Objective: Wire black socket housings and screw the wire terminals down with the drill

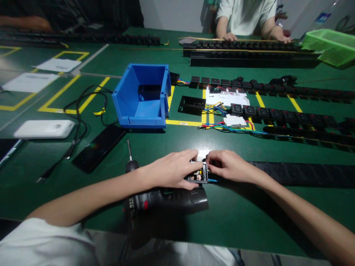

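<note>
Head view, white sheet: the paper (237, 99), at 1 o'clock from the module, bears one line of large Chinese characters, too blurred to read surely.
Drill collar: the power drill (177, 201), toward 8 o'clock, carries pale marks, illegible.
Bottle: a blue label (324, 16) far off at 1 o'clock, wording unclear.
Module: the small black module (205, 173) sits between both hands, near the drill; open face up with metal terminals, long axis apparently 9 to 3 o'clock, a blue wire (213, 180) by its 3 o'clock end.
Left hand: (177, 168) thumb and fingers clasp the module from 9 o'clock.
Right hand: (229, 166) fingers curled at its 3 o'clock end; cannot tell whether they pinch anything.
Black strip: (305, 174) toward 3 o'clock, lying 9 to 3.
</note>
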### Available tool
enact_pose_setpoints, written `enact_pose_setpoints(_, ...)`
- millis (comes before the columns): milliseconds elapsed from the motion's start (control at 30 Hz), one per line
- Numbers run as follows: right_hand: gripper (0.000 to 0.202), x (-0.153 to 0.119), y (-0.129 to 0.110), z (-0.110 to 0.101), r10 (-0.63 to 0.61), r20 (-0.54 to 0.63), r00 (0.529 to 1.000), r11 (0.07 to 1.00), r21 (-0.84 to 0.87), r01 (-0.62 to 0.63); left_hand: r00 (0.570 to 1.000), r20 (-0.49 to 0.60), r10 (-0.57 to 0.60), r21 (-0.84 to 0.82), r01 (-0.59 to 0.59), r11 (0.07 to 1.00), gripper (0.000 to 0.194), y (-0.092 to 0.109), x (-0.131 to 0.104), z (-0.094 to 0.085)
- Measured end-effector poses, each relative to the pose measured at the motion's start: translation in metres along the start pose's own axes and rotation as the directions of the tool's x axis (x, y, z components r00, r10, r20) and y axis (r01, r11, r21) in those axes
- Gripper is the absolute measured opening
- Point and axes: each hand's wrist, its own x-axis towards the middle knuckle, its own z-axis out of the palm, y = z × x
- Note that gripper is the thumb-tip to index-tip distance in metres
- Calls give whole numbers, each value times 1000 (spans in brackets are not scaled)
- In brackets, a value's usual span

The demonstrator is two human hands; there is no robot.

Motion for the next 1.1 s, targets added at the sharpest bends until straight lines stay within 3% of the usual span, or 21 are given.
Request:
enact_pose_setpoints(433,13,-1,0,1,-12,-11,1000,1000,4,13,999,-41,21,-7,-21,1000,36,-1,-2,2)
enact_pose_setpoints(700,13,0,-1,1,-11,-7,1000,1000,3,11,1000,-12,12,13,-12,1000,40,0,-1,0)
enact_pose_setpoints(967,12,0,0,1,-8,-10,1000,1000,4,8,997,-48,-60,-255,46,966,53,-2,1,0)
enact_pose_setpoints(1100,12,0,-1,0,6,-14,1000,1000,-2,-6,997,-29,-74,-294,62,954,51,-5,1,1)
